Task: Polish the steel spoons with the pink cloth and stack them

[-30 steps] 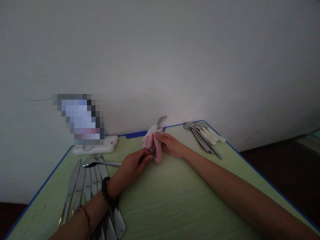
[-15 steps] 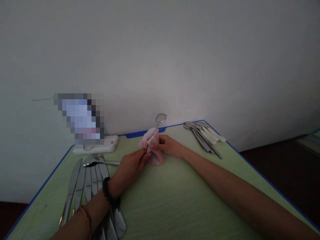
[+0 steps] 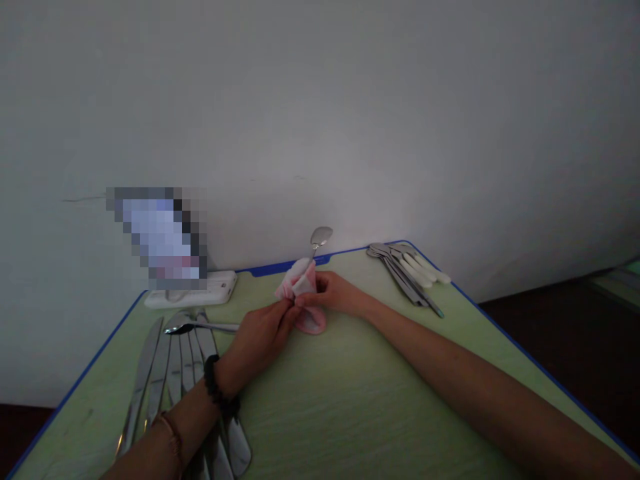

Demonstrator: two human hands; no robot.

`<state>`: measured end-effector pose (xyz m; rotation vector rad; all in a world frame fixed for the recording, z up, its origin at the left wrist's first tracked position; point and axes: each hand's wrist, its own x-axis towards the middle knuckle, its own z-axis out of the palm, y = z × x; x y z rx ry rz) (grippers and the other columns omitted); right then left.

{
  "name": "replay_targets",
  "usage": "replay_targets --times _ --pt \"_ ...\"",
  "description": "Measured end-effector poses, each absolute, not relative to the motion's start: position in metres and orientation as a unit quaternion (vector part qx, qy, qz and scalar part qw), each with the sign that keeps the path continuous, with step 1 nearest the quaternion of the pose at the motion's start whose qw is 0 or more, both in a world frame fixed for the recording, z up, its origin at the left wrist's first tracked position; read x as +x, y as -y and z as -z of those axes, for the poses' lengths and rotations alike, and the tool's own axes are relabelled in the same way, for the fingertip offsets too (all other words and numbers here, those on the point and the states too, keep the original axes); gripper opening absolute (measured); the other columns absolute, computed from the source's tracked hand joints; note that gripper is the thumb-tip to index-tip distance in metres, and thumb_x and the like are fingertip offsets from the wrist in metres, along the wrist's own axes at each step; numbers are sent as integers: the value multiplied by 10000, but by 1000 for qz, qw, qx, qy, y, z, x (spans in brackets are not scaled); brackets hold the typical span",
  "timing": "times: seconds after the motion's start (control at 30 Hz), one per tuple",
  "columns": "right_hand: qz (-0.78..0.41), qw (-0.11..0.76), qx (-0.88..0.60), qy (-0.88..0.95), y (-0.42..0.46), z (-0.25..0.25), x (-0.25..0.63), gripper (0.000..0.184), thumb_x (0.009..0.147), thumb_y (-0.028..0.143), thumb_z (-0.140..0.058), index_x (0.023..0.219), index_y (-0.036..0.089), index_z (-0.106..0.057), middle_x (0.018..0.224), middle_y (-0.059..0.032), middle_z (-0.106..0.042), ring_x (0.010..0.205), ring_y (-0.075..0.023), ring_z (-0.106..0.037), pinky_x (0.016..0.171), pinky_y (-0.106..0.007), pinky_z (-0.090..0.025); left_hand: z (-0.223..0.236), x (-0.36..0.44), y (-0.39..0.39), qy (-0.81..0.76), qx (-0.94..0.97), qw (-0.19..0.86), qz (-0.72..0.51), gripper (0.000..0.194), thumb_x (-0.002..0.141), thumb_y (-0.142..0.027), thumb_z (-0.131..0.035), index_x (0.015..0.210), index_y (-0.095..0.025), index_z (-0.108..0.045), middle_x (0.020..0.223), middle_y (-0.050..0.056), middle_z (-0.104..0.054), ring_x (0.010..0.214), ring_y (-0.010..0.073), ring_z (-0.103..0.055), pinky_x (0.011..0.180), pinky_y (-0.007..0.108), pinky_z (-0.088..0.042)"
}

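Note:
A metal spoon [image 3: 320, 237] stands tilted near the far edge of the table, its bowl up and its handle wrapped in a pink and white cloth [image 3: 300, 287]. My right hand [image 3: 333, 293] is closed round the cloth and the handle inside it. My left hand [image 3: 260, 337] pinches the spoon's lower end just below the cloth, fingers together. Both hands rest on the pale green table [image 3: 350, 400].
A row of table knives and one spoon [image 3: 185, 353] lies at the left under my left forearm. A pile of cutlery with white handles [image 3: 407, 270] sits at the far right corner. A white flat device [image 3: 195, 293] lies by the wall. The table has a blue edge.
The spoon has risen more upright and its bowl stands clear of the cloth. My right hand has slid the cloth down the handle toward my left hand.

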<state>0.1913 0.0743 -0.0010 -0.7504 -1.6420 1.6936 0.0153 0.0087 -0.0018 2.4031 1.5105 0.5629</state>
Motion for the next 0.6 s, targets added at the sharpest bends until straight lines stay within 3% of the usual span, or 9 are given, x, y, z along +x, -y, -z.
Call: replay_targets --times 0.6 --pt "-637 327 -289 636 -75 1 192 390 580 502 -756 705 156 -625 702 12 -612 657 -120 -531 649 -255 -425 3 14 -9 -522 823 113 -193 382 963 -357 -261 809 -190 -568 755 52 -681 664 186 -609 639 280 -420"
